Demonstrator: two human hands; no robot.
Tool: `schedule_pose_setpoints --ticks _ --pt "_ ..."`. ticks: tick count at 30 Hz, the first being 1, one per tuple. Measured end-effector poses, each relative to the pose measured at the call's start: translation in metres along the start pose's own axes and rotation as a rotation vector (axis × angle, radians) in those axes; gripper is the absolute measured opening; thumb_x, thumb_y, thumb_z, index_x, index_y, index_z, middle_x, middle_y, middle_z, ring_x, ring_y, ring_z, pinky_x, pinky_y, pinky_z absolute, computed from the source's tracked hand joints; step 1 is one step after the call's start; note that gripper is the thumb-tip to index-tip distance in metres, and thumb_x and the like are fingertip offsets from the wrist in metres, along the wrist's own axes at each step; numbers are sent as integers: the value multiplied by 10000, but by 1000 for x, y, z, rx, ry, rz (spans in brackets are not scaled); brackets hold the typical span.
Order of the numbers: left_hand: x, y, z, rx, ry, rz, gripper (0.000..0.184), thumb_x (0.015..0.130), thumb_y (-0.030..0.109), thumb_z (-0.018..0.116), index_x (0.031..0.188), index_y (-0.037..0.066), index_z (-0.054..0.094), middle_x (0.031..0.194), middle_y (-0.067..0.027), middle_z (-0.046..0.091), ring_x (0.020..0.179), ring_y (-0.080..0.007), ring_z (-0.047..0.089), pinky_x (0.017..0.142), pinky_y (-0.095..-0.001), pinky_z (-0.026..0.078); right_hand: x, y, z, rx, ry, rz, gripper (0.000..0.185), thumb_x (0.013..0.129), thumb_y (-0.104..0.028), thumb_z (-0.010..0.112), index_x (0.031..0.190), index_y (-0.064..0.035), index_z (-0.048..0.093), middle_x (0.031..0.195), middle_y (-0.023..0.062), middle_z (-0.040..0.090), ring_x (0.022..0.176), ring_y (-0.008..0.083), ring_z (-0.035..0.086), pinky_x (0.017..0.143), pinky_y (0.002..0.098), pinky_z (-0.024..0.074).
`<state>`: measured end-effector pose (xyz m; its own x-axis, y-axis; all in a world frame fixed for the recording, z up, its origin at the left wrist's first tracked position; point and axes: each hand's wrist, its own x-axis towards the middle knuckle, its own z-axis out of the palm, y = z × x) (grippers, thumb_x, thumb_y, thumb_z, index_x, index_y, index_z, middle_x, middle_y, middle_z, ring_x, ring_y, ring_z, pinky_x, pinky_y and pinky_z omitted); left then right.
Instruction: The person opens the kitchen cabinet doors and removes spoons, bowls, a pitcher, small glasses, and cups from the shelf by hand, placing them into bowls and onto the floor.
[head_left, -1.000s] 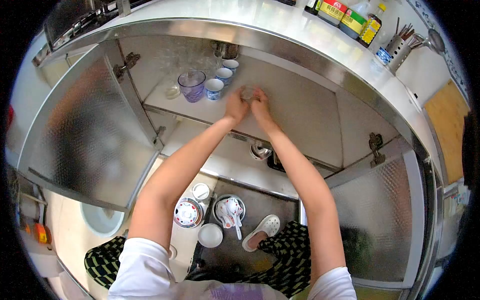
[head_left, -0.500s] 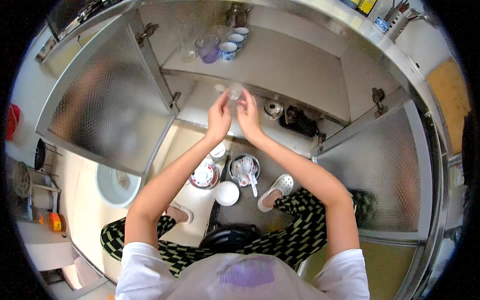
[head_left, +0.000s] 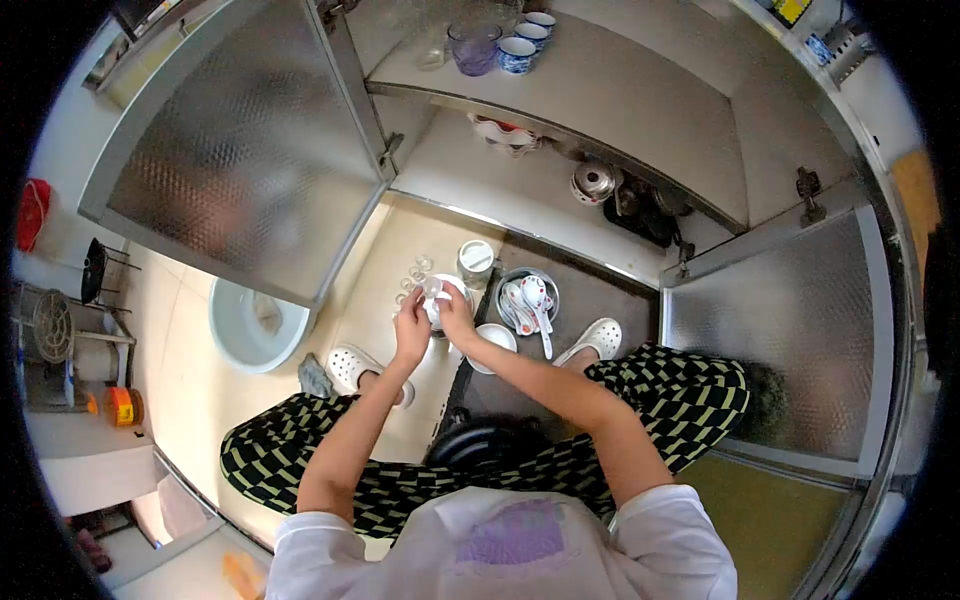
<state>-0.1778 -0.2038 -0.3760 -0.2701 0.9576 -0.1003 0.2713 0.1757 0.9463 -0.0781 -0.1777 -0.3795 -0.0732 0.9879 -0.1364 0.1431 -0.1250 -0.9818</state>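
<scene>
Low over the floor, a small clear glass (head_left: pixel 432 287) is between the fingertips of my two hands. My left hand (head_left: pixel 411 330) closes on its near left side, and my right hand (head_left: pixel 457 315) grips it from the right. Several more small clear glasses (head_left: pixel 416 272) stand on the tiles just beyond. Beneath my hands are white dishes (head_left: pixel 449 290), partly covered by them. A jar with a white lid (head_left: pixel 476 256) stands behind these. To the right sit a white bowl (head_left: pixel 494 343) and a metal bowl (head_left: pixel 553 288) full of patterned spoons (head_left: pixel 532 293).
An open cabinet has blue-and-white cups (head_left: pixel 516 57) and a purple glass (head_left: pixel 474 50) on its upper shelf. Below are a metal pot (head_left: pixel 594 181) and scalloped dishes (head_left: pixel 506 132). Frosted doors (head_left: pixel 235 150) swing out at both sides. A pale blue basin (head_left: pixel 250 350) stands left.
Both hands have come down from the cabinet's lower compartment to the dishes on the floor, bringing the small glass along. The view has tilted downward.
</scene>
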Motion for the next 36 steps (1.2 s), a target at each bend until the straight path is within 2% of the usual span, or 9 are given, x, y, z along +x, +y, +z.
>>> schedule_pose_setpoints --ticks 3,4,8,14,23,26,29,32,36 --pt "-23 21 -10 9 103 -48 326 800 24 391 1110 -42 467 951 -204 577 799 -262 592 712 -323 451 -12 24 20 74 -96 153 334 791 -98 408 1109 -14 462 1033 165 543 950 239 528 812 310 402" --pt "-19 -14 -12 130 109 -3 304 797 38 404 1075 -42 495 939 -202 582 804 -263 590 714 -318 449 -15 34 27 75 -101 162 334 791 -98 408 1109 -14 462 1033 165 543 950 239 528 812 310 402" --pt "-9 -103 -18 35 138 -142 265 779 48 426 999 -31 551 910 -192 594 819 -270 585 736 -319 439 -15 79 53 -88 -145 218 336 795 -102 388 1114 -43 474 1065 151 532 1001 228 497 859 312 367" --pt "-6 -158 -28 12 100 -415 279 774 78 430 1006 -22 550 898 -183 596 841 -251 578 763 -312 432 -20 91 74 -202 -202 225 346 792 -106 391 1110 -12 490 1087 214 491 1058 284 446 896 320 333" --pt "-6 -224 -27 -134 15 -488 356 755 70 416 1078 -58 492 998 -192 563 927 -247 542 824 -304 404 -22 98 81 -261 -368 386 360 816 -151 382 1130 8 458 1069 215 515 995 304 497 836 348 377" --pt "-2 -225 -25 -123 -25 -481 377 754 64 413 1106 -63 465 1031 -194 547 956 -250 528 846 -299 392 -21 180 99 -188 -320 348 371 810 -160 385 1140 -6 453 1054 202 526 982 291 506 812 349 389" --pt "2 -232 -23 -185 -38 -512 386 753 57 412 1119 -60 454 1049 -189 538 969 -255 521 853 -299 387 -15 109 86 -415 -374 435 383 797 -172 383 1146 -31 452 1009 196 543 965 291 509 792 357 395" --pt "5 -232 -21 -214 -47 -511 386 753 50 410 1119 -65 449 1050 -185 537 971 -252 519 850 -300 389 -10 134 95 -221 -401 497 385 755 -193 453 1063 37 454 1050 245 500 964 351 493 819 391 378" --pt "8 -242 -16 -168 -57 -498 389 748 46 410 1118 -67 448 1052 -179 534 960 -244 522 841 -296 395 -8 149 101 -175 -306 441 398 752 -180 445 1079 47 437 1060 251 488 968 354 488 816 392 379"
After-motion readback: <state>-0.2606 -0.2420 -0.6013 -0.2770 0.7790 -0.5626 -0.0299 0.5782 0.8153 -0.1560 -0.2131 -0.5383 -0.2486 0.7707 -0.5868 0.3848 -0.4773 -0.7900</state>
